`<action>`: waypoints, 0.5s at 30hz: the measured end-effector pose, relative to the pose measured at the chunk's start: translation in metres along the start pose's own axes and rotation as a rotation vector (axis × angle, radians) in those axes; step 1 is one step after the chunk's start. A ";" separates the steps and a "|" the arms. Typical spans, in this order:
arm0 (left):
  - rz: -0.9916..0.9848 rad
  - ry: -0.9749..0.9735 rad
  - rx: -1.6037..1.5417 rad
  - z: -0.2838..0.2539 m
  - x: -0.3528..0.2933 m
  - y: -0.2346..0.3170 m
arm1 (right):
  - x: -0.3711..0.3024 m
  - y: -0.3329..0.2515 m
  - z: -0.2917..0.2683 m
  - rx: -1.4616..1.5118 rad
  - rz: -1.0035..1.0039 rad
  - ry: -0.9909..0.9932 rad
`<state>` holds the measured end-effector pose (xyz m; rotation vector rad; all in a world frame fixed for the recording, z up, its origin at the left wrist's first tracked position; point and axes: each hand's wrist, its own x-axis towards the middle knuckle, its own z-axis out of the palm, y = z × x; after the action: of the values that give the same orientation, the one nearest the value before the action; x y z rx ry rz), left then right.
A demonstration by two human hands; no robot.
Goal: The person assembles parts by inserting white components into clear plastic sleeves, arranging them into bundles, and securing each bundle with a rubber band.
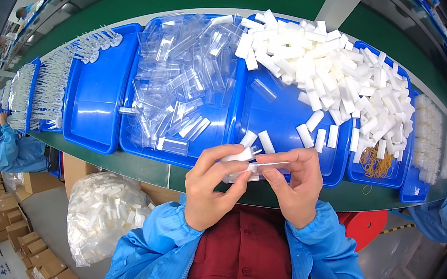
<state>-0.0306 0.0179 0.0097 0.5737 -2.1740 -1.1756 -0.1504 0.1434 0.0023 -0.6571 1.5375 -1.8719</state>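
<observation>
Close to my body, at the trays' near edge, both hands meet around a small clear plastic sleeve (272, 165). My left hand (213, 186) is closed, with a white block (241, 155) between its fingers by the sleeve's left end. Thumb and fingers of my right hand (297, 187) pinch the sleeve's right end. Whether the block is partly inside the sleeve I cannot tell. Just beyond my hands, a few loose white blocks (304, 135) lie in a blue tray (288, 122), below a big heap of the same blocks (324, 62).
Left of that heap, a blue tray (210, 132) holds many clear sleeves (178, 77). Further left are a blue tray (96, 94) and rows of white stemmed parts (52, 86). Rubber bands (376, 164) lie at right. A bag of white pieces (106, 214) and a red round object (364, 226) are below.
</observation>
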 end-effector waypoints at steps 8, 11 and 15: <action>0.028 -0.145 -0.086 -0.006 0.000 -0.004 | 0.002 0.004 -0.008 -0.035 -0.067 -0.047; 0.021 -0.111 -0.088 -0.004 -0.001 -0.003 | 0.004 0.000 -0.011 -0.079 -0.037 -0.023; 0.017 -0.087 -0.008 -0.003 -0.002 0.000 | 0.009 0.001 -0.018 -0.003 -0.010 -0.066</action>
<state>-0.0268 0.0169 0.0104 0.5083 -2.2417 -1.2207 -0.1691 0.1491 -0.0025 -0.7220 1.4979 -1.8366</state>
